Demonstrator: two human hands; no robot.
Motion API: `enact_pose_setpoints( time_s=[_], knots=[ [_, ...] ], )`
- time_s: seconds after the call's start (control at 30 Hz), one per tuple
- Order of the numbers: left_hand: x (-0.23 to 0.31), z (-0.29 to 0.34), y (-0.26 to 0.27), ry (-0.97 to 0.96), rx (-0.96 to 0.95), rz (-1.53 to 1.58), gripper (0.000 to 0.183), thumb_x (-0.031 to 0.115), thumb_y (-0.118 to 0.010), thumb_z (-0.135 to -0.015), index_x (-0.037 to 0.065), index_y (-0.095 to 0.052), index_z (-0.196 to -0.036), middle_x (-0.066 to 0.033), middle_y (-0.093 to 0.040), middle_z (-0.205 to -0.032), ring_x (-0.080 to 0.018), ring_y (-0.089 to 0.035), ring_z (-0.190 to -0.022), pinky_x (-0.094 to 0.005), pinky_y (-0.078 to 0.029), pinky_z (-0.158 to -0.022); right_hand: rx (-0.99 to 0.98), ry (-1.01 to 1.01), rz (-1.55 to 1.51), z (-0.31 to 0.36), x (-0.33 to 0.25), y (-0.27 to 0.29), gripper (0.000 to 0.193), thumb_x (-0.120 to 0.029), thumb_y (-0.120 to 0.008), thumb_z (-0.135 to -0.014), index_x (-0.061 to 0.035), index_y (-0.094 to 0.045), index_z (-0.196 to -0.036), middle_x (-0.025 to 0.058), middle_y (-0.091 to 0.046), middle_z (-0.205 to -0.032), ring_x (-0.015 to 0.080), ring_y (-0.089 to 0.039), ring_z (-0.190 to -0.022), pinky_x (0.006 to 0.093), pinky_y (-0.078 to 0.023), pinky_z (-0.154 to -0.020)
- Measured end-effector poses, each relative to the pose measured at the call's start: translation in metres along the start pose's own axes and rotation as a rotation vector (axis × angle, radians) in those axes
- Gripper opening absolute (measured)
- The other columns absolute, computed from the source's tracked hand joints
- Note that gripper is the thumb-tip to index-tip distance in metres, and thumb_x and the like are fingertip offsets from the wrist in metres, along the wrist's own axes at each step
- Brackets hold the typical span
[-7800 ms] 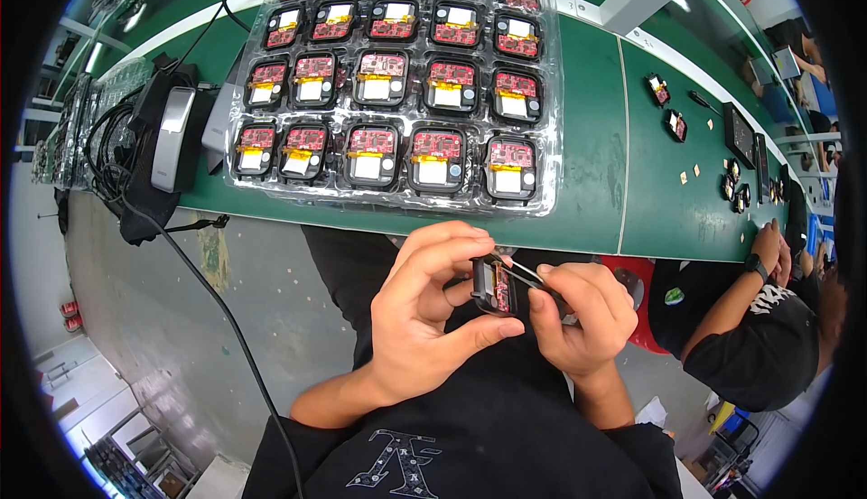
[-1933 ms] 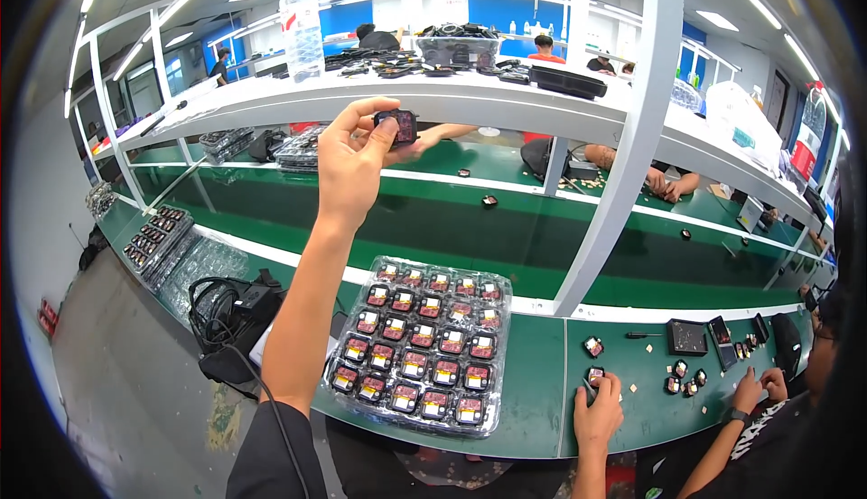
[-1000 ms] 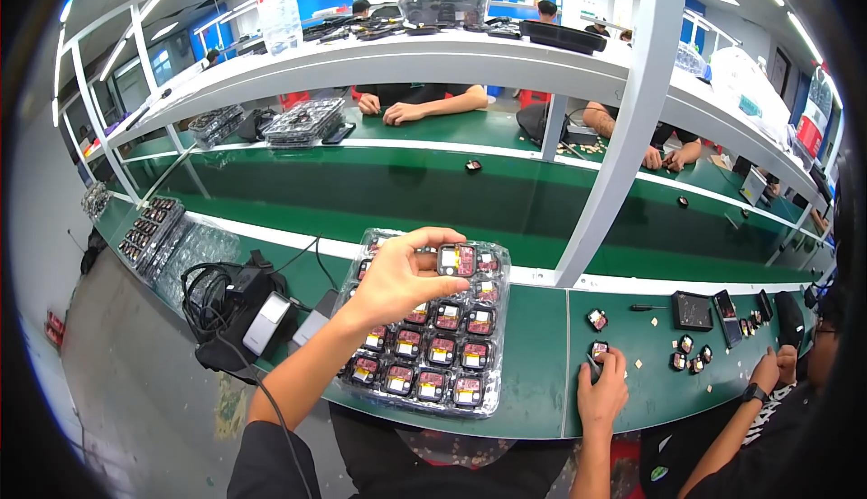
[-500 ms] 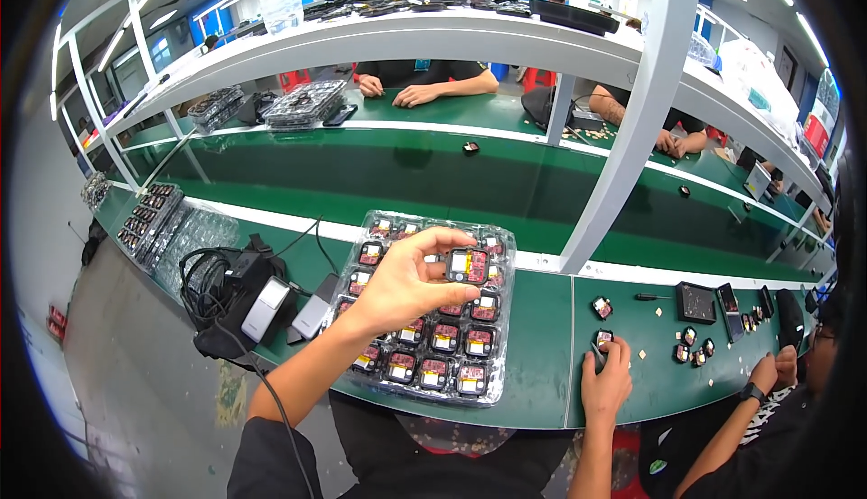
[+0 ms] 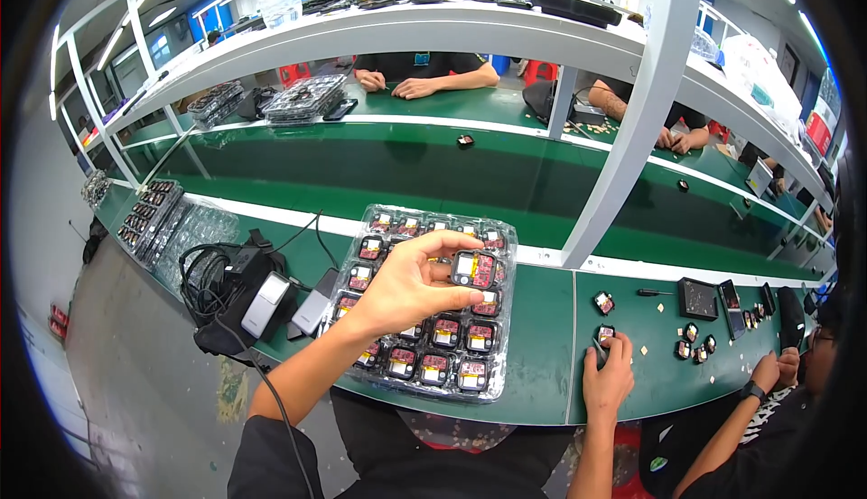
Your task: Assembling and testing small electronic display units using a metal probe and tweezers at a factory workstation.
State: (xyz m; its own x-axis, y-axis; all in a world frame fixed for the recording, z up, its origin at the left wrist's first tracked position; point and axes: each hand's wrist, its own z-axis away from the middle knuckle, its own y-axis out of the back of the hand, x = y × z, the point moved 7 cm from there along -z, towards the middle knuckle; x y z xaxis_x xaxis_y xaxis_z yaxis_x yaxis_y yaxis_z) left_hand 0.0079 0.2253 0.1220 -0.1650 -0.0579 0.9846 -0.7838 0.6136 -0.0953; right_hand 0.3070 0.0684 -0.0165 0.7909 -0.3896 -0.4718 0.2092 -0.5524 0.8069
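Head view: left hand [image 5: 406,287] grips a square black-cased circuit module [image 5: 476,270] between thumb below and fingers above; it sits at the fingertips, right of the palm, over the clear blister tray [image 5: 499,374]. Board side faces camera; near-square, no clear long axis. Left hand nearer by far. Right hand [image 5: 610,380] rests well apart, fingers curled at a second module [image 5: 606,332]; whether it grips anything, can't tell. Surface: green worktop [image 5: 537,354], tray full of similar modules. Room: white shelf [image 5: 388,37] across, slanting post [image 5: 643,111] right, co-workers seated beyond and at right.
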Motion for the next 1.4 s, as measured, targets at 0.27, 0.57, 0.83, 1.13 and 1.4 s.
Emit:
enact_pose_setpoints(
  time_s=[0.27, 0.57, 0.83, 1.13, 1.4],
  knots=[
    [-0.002, 0.000, 0.002, -0.008, -0.001, -0.027, 0.052, -0.008, -0.076, -0.081, -0.004, -0.055, -0.128, -0.0083, -0.058, -0.124, -0.0170, -0.067, -0.106, -0.0284, -0.059, -0.087, -0.015, 0.004, 0.015, 0.000, 0.002, -0.002, 0.025, -0.018, -0.070, -0.086, -0.0073, -0.059, -0.106, 0.0101, -0.057, -0.132, 0.0367, -0.067, -0.094, 0.0465, -0.052, -0.077],
    [-0.008, 0.001, 0.002, 0.057, -0.010, 0.022, 0.059, -0.006, -0.081, -0.078, -0.003, -0.052, -0.130, -0.0109, -0.061, -0.125, -0.0186, -0.065, -0.111, -0.0343, -0.056, -0.096, -0.021, -0.031, -0.024, 0.000, -0.003, 0.002, 0.024, -0.018, -0.069, -0.086, -0.0075, -0.059, -0.106, 0.0084, -0.059, -0.130, 0.0375, -0.066, -0.096, 0.0466, -0.051, -0.079],
    [-0.010, 0.008, -0.002, 0.009, -0.011, 0.050, 0.058, -0.007, -0.079, -0.079, 0.000, -0.049, -0.128, -0.0112, -0.058, -0.123, -0.0191, -0.064, -0.111, -0.0326, -0.058, -0.092, -0.006, -0.012, -0.013, 0.001, -0.001, 0.001, 0.024, -0.018, -0.069, -0.087, -0.0079, -0.059, -0.106, 0.0079, -0.059, -0.130, 0.0370, -0.066, -0.097, 0.0462, -0.051, -0.079],
    [0.006, 0.041, -0.014, -0.242, -0.179, 0.011, 0.056, -0.010, -0.082, -0.075, 0.003, -0.051, -0.120, -0.0069, -0.054, -0.118, -0.0183, -0.061, -0.115, -0.0320, -0.057, -0.094, -0.009, 0.005, -0.010, 0.000, -0.001, -0.001, 0.024, -0.017, -0.069, -0.086, -0.0076, -0.059, -0.106, 0.0079, -0.059, -0.130, 0.0352, -0.067, -0.094, 0.0453, -0.052, -0.076],
    [0.035, 0.066, -0.032, -0.419, -0.304, -0.093, 0.062, -0.017, -0.085, -0.063, 0.001, -0.053, -0.113, -0.0160, -0.063, -0.097, -0.0390, -0.071, -0.101, -0.0515, -0.061, -0.085, 0.019, 0.031, 0.039, 0.000, -0.001, -0.003, 0.025, -0.018, -0.069, -0.086, -0.0071, -0.059, -0.107, 0.0090, -0.059, -0.130, 0.0349, -0.067, -0.092, 0.0449, -0.052, -0.075]
  ],
)
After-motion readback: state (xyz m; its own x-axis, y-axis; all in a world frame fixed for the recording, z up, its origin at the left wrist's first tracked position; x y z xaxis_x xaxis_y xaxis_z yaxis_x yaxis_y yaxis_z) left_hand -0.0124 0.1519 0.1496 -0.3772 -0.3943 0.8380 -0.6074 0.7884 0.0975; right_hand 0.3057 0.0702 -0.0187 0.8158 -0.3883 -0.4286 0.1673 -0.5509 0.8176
